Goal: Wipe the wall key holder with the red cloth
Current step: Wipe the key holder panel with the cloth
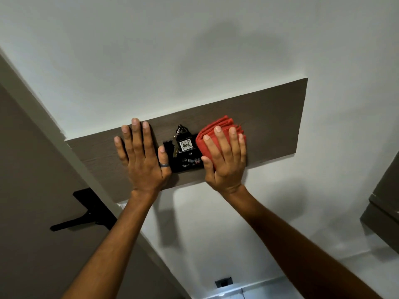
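A dark wooden panel (269,117) is fixed to the white wall. On it sits a small black key holder (185,165) with a bunch of keys and a tag marked 406 (186,145) hanging at its top. My right hand (224,156) lies flat with fingers spread, pressing a folded red cloth (212,130) against the panel at the holder's right edge. To the left of the holder my left hand (142,154) rests flat and open on the panel, its thumb with a ring touching the holder's left side.
A grey door (32,190) with a black lever handle (82,219) stands to the left of the panel. A dark cabinet edge (384,199) shows at the right. A wall socket (224,282) sits low on the white wall.
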### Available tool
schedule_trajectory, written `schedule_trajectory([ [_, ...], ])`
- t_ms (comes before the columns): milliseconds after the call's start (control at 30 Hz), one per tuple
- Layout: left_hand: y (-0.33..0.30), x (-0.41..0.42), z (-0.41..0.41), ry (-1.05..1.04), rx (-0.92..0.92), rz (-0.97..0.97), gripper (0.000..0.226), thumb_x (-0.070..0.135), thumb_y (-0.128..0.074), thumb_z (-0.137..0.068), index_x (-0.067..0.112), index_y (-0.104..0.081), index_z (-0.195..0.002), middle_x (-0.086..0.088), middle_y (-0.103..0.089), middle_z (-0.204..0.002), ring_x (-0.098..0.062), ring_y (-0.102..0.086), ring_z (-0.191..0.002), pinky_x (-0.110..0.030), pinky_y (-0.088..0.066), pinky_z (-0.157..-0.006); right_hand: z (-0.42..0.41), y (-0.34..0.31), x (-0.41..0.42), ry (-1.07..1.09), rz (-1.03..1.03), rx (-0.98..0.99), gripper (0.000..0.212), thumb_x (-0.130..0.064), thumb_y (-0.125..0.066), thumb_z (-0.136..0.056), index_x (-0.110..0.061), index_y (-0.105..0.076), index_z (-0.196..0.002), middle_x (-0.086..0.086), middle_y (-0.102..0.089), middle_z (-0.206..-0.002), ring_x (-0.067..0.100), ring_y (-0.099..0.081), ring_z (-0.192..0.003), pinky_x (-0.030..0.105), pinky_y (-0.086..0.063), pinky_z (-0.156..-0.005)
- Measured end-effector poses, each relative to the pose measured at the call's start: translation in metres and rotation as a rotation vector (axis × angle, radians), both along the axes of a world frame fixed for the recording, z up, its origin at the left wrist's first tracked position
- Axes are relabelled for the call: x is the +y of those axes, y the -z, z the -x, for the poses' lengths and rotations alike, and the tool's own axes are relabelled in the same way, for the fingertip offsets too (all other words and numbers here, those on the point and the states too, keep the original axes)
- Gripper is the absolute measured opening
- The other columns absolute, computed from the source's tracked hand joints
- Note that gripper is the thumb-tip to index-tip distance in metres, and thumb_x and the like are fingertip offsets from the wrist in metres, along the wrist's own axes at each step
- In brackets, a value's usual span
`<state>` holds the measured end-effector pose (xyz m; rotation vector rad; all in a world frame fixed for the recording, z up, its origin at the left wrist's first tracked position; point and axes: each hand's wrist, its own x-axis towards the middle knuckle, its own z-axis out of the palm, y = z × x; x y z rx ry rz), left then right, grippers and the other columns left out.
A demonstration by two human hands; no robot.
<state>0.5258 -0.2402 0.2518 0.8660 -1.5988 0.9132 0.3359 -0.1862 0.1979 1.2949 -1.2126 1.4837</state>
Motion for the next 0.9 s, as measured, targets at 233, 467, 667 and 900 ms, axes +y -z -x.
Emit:
schedule_trajectory([
  [233, -0.005, 0.003, 0.001, -0.024, -0.009, 0.014, 0.061, 0.033, -0.033, -0.106, 0.004, -0.027, -0.159, -0.013, -0.022, -0.166, -0.027, -0.006, -0.158, -0.049, -0.006, -0.13, 0.055, 0.016, 0.012, 0.069, -0.059, 0.329, 0.047, -0.042, -0.053, -0.105, -0.021, -0.054, -0.147, 0.012, -0.055, -0.152, 0.038, -0.046, -0.145, 0.053, -0.034, -0.123],
  [467, -0.004, 0.002, -0.001, -0.007, -0.006, -0.001, 0.061, 0.031, -0.035, -0.106, 0.004, -0.025, -0.159, -0.021, -0.029, -0.163, -0.028, -0.007, -0.158, -0.05, -0.005, -0.13, 0.029, -0.047, -0.005, -0.004, 0.03, 0.322, 0.05, -0.038, -0.057, -0.102, -0.016, -0.057, -0.147, 0.011, -0.056, -0.153, 0.036, -0.043, -0.15, 0.052, -0.023, -0.131],
  [667, -0.003, 0.003, -0.001, -0.023, -0.011, 0.011, 0.062, 0.032, -0.035, -0.106, 0.004, -0.024, -0.159, -0.021, -0.031, -0.162, -0.027, -0.007, -0.158, -0.049, -0.006, -0.129, 0.017, 0.015, 0.01, 0.031, -0.007, 0.205, 0.042, -0.037, -0.05, -0.105, -0.014, -0.061, -0.139, 0.013, -0.06, -0.144, 0.04, -0.05, -0.14, 0.055, -0.033, -0.124],
  [900, -0.005, 0.002, -0.004, -0.033, -0.03, 0.024, 0.061, 0.034, -0.034, -0.106, 0.005, -0.024, -0.159, -0.016, -0.026, -0.165, -0.027, -0.006, -0.158, -0.048, -0.006, -0.13, 0.002, -0.017, -0.001, 0.018, 0.03, 0.051, 0.046, -0.042, -0.043, -0.108, -0.017, -0.059, -0.143, 0.011, -0.06, -0.148, 0.037, -0.045, -0.147, 0.051, -0.028, -0.128],
])
